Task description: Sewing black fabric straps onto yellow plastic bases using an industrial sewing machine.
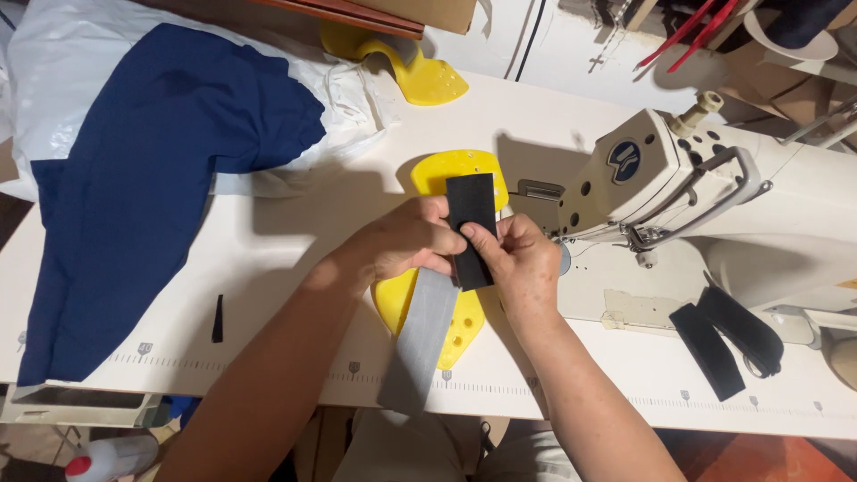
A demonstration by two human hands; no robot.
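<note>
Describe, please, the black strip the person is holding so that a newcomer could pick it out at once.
Start at the white sewing machine on the right of the white table. Just left of its needle end, the left hand and right hand pinch a black strip upright above a yellow plastic template. Unlike the loose black strips by the machine's base, it sits atop a grey band.

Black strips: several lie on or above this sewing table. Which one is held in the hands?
The upright black strip over the yellow template, pinched by left hand and right hand. The two black strips beside the sewing machine lie untouched.
</note>
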